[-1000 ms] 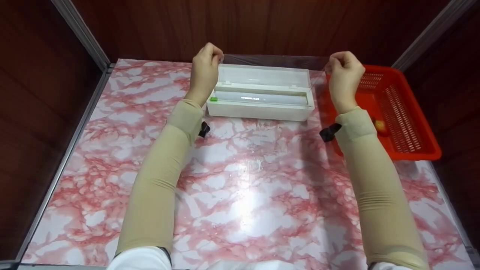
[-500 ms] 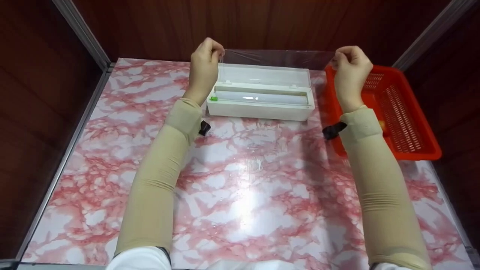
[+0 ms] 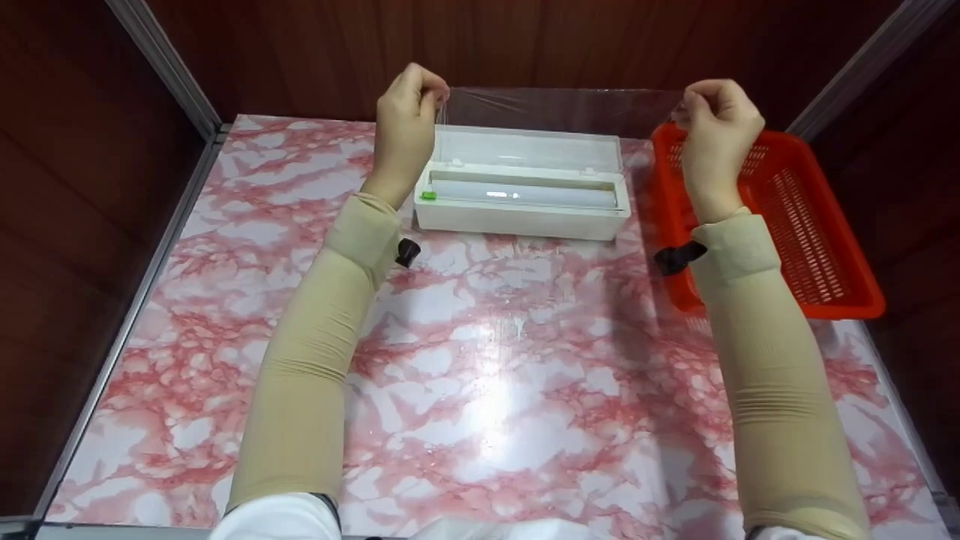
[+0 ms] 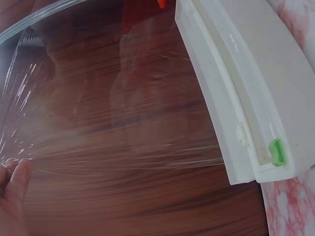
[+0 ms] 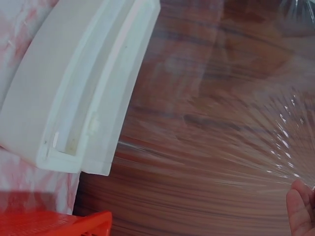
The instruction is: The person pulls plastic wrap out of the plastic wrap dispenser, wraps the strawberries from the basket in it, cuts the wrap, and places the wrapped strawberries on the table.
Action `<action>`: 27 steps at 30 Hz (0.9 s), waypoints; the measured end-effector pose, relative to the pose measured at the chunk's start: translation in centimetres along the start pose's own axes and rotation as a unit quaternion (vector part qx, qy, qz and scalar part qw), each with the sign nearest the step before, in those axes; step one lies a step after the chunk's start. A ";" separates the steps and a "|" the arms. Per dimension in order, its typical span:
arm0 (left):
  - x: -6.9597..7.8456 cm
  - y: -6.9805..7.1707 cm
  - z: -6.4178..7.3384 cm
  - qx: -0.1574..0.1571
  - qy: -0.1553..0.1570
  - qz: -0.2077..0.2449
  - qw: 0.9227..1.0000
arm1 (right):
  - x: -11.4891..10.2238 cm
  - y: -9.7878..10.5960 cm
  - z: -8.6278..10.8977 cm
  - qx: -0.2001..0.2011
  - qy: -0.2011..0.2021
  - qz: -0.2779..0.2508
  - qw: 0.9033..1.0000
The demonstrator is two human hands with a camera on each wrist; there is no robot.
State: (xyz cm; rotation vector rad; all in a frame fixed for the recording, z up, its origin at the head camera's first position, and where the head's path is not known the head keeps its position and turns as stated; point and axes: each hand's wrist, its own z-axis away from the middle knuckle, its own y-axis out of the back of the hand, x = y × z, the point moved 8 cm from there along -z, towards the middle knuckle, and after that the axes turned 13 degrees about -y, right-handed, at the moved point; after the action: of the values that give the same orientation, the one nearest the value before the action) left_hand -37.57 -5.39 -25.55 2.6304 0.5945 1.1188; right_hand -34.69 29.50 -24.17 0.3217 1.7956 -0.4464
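Note:
A thin sheet of clear plastic wrap (image 3: pixel 562 109) is stretched taut between both hands, above and behind a white wrap dispenser box (image 3: pixel 521 223). My left hand (image 3: pixel 405 127) pinches its left corner between thumb and fingers. The right corner is gathered in the pinched fingers of my right hand (image 3: pixel 721 146). In the left wrist view, the film (image 4: pixel 108 108) reaches down to the box, creasing near the fingertips. The dispenser's lid (image 3: pixel 529 148) is raised at the back, and a pale roll (image 3: pixel 517 195) lies inside. A green slider (image 3: pixel 428 196) sits at the box's left front corner.
A red plastic basket (image 3: pixel 847 262) stands at the right, partly behind the right forearm. The pink and white marbled tabletop (image 3: pixel 487 360) ends at a dark wood-grain wall (image 3: pixel 300 60) at the back. More panels rise on both sides.
Both hands have risen and moved away from me, pulling the wrap higher. The right hand has also shifted rightward, widening the gap between them. The box has stayed nearly in place.

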 end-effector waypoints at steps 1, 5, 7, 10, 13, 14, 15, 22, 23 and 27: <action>0.1 0.1 0.0 0.002 -0.001 0.000 1.000 | -0.1 0.0 0.0 -0.001 0.002 -0.005 1.000; 0.6 0.5 0.0 0.011 -0.007 0.005 1.000 | -0.5 0.0 0.1 -0.002 0.007 -0.012 1.000; 0.8 0.6 -0.1 0.017 -0.011 0.010 1.000 | -0.7 0.1 0.1 -0.001 0.006 -0.013 1.000; 1.2 0.8 -0.2 0.023 -0.020 0.016 0.999 | -1.1 0.1 0.2 0.000 0.015 -0.013 1.000; 1.5 0.9 -0.3 0.028 -0.021 0.020 0.999 | -1.6 0.1 0.4 -0.001 0.027 -0.013 1.000; 1.6 1.0 -0.3 0.030 -0.023 0.022 0.999 | -1.7 0.1 0.4 0.000 0.032 -0.010 0.999; 1.7 1.0 -0.4 0.032 -0.025 0.023 0.999 | -1.9 0.1 0.5 0.001 0.038 -0.008 0.999; 2.6 1.1 -0.5 0.051 -0.057 0.052 0.996 | -2.7 0.5 0.5 -0.004 0.049 -0.060 0.997; 2.8 1.2 -0.5 0.052 -0.063 0.056 0.995 | -2.8 0.5 0.5 -0.005 0.049 -0.069 0.996; 3.0 1.2 -0.6 0.053 -0.056 0.063 0.995 | -3.3 0.7 0.6 0.002 0.056 -0.074 0.996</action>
State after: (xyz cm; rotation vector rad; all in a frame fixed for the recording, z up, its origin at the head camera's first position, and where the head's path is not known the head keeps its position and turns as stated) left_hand -35.81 -5.14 -22.77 2.8343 0.4829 0.9900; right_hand -33.03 29.87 -21.23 0.2211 1.9362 -0.5460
